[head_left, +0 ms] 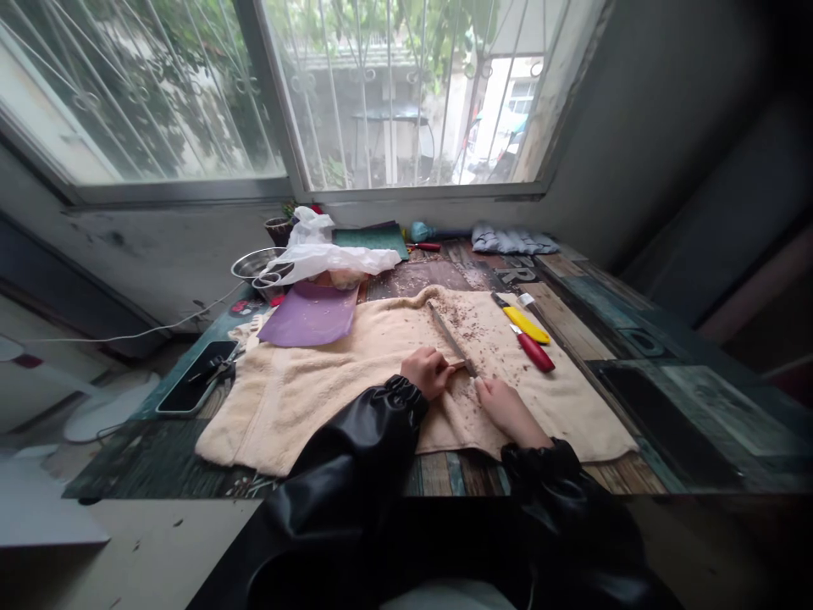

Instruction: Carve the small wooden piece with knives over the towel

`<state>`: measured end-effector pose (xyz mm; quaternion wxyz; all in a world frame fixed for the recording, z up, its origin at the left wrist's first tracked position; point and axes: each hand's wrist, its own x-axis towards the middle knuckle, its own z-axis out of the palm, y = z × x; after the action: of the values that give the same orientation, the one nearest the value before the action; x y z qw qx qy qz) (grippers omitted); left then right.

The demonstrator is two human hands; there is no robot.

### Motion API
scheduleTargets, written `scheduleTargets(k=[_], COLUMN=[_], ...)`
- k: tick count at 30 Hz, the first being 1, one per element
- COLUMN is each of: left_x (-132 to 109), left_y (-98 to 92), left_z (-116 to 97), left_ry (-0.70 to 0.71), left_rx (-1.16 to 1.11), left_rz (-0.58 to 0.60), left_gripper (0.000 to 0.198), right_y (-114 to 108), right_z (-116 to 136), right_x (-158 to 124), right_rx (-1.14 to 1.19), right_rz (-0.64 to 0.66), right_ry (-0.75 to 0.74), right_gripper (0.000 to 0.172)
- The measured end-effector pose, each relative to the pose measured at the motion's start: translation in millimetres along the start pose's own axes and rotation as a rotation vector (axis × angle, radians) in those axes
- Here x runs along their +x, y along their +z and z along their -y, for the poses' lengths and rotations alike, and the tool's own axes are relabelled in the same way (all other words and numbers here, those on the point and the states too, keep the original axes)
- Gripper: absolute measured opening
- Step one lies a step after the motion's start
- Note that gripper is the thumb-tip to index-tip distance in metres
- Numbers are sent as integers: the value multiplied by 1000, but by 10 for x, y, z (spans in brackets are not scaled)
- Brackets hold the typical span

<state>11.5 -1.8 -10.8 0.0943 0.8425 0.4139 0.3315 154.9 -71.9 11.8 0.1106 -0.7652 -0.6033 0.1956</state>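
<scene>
My left hand [427,373] is closed around a small light-brown wooden piece [458,364] whose tip sticks out to the right. My right hand [510,413] grips the near end of a long, dark, narrow file [449,335], which slants away to the upper left. The file crosses at the wooden piece's tip and appears to touch it. Beneath both hands lies a cream towel [330,381], strewn with brown shavings [486,326] around and beyond the file. To the right rest a yellow-handled knife [526,324] and a red-handled knife [535,352].
A purple sheet [310,315] lies on the towel's left, with a white plastic bag [343,258] behind it. Near the left table edge are a phone [190,381] and keys [219,368]. A metal bowl [245,264] and green mat [368,241] stand toward the window.
</scene>
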Motion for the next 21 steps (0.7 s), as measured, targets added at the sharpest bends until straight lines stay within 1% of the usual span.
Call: scheduleTargets(k=[4,7,11,15,18,21], left_x=[22,31,30,11,-5,2], left_y=[-21,-29,-17,-2,-5,-22], left_z=[-10,-17,-7,-1,-9,-13], left_ry=[-64,-37,-27,23,15,16], left_rx=[-7,-10,-8,4,-1,-22], left_rz=[4,20,6,20,34,62], left_gripper=[17,16,17,17,16,17], right_y=[19,55,107,119,101,75], right_z=[-114,-164,-68,29,21,-17], right_x=[-171,-250,-122,34,26,-63], right_rx=[-6,-11,-52,-61,-62,-69], right_rz=[3,-1,-42,-63,-59,-54], right_ry=[10,28,24,24,24,12], right_gripper=[41,42,43,43,42,41])
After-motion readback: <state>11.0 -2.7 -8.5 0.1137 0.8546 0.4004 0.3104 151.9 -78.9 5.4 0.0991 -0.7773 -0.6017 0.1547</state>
